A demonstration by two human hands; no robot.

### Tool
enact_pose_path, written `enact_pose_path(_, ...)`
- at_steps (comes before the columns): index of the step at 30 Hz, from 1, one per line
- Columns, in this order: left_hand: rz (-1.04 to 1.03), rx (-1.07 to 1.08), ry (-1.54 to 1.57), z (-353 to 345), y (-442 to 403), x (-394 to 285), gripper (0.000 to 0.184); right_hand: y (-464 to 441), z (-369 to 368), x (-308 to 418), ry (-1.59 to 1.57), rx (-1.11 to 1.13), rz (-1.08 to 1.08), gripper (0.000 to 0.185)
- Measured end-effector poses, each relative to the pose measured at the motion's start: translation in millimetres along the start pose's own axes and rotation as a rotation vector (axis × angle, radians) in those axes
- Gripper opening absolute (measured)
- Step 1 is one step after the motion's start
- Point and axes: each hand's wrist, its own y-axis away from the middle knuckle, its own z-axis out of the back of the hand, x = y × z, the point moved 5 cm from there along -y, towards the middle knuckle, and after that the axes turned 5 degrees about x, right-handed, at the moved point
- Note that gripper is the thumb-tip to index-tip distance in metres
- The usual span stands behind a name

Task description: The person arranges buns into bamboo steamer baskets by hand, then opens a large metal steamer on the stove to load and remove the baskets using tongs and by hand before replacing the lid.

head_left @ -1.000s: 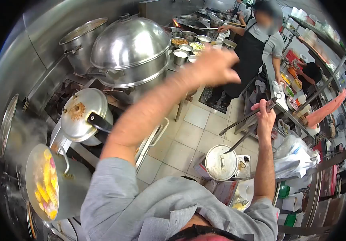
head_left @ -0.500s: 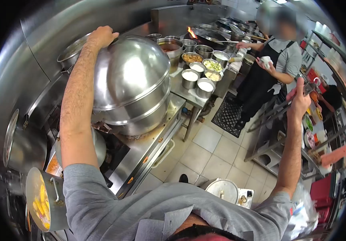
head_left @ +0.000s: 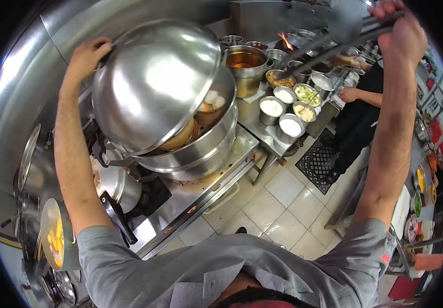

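Note:
My left hand (head_left: pixel 89 59) is closed at the back edge of a large domed steel lid (head_left: pixel 154 82), where a bit of dark handle shows. The lid is tilted up, its right side raised off a big steel steamer pot (head_left: pixel 206 149). Through the gap show white round pieces (head_left: pixel 212 98) and something brown, partly hidden by the lid. High at the right, my right hand (head_left: pixel 403 36) is wrapped around long metal tongs (head_left: pixel 329 49). The tongs are blurred and point left, above the containers beside the pot.
Right of the steamer stand a pot of reddish-brown liquid (head_left: pixel 244 64) and several steel tins, one with white powder (head_left: pixel 291 126). A flame (head_left: pixel 285 41) burns behind them. A co-worker in a black apron (head_left: pixel 357 123) stands at the right. At lower left is a pot with yellow pieces (head_left: pixel 57 236).
The lid, flat on the steamer before, is now lifted and tilted, exposing the contents. My right hand has swung up with the tongs towards the steamer side. The view has shifted.

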Motion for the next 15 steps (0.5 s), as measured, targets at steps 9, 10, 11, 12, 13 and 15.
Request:
enact_pose_path(9,0.149,-0.149,0.366,32.4,35.8,68.2,0.036,15.1,-117.0,-58.4,-0.176,0.107,-0.179,0.037)
enact_pose_path(10,0.156,-0.148,0.365,32.2,36.3,71.1,0.036,12.7,-125.2,-64.9,-0.103,0.063,-0.259,0.035)
enact_pose_path(11,0.134,-0.156,0.374,32.1,35.7,73.2,0.036,15.4,-132.3,-67.3,-0.11,0.039,-0.264,0.034)
enact_pose_path(12,0.11,-0.164,0.385,31.9,35.6,73.4,0.036,19.1,-137.4,-66.5,-0.115,0.014,-0.267,0.033)
enact_pose_path(13,0.112,-0.161,0.388,31.8,36.2,74.6,0.036,22.3,-142.9,-65.3,-0.184,0.087,-0.125,0.033)
enact_pose_path(15,0.111,-0.17,0.358,34.1,36.2,75.9,0.035,24.6,-151.4,-66.4,-0.073,0.028,-0.183,0.033)
